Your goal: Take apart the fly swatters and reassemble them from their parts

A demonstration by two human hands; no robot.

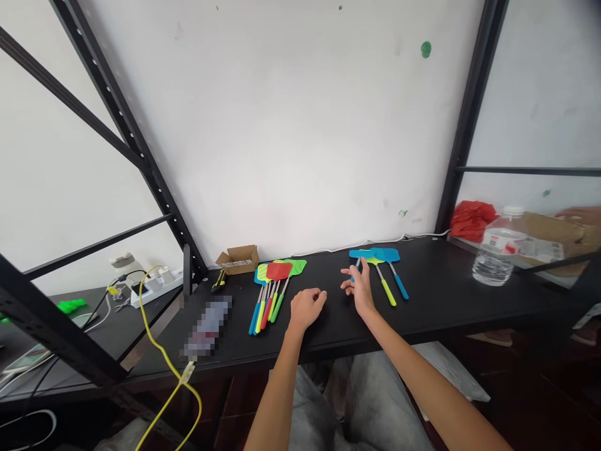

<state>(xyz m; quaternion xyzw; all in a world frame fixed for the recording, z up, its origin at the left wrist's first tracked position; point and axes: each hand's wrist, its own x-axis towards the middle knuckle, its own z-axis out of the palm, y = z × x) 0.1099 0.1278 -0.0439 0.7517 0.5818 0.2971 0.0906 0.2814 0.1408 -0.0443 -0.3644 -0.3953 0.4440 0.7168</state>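
Note:
My left hand rests on the black tabletop, its fingers curled in and nothing visible in them. Just left of it lies a fanned bunch of several fly swatters, with red, green, yellow and blue heads and handles pointing toward me. My right hand has its fingers spread apart and appears to hold nothing. It is over or beside the handle of a blue fly swatter, partly covering it. To its right lie a yellow-green fly swatter and another blue fly swatter, their heads overlapping.
On the left are a small open cardboard box, a yellow-black cutter and a blurred phone-like object with a yellow cable. A water bottle and red bag stand right. Black rack posts flank the tabletop.

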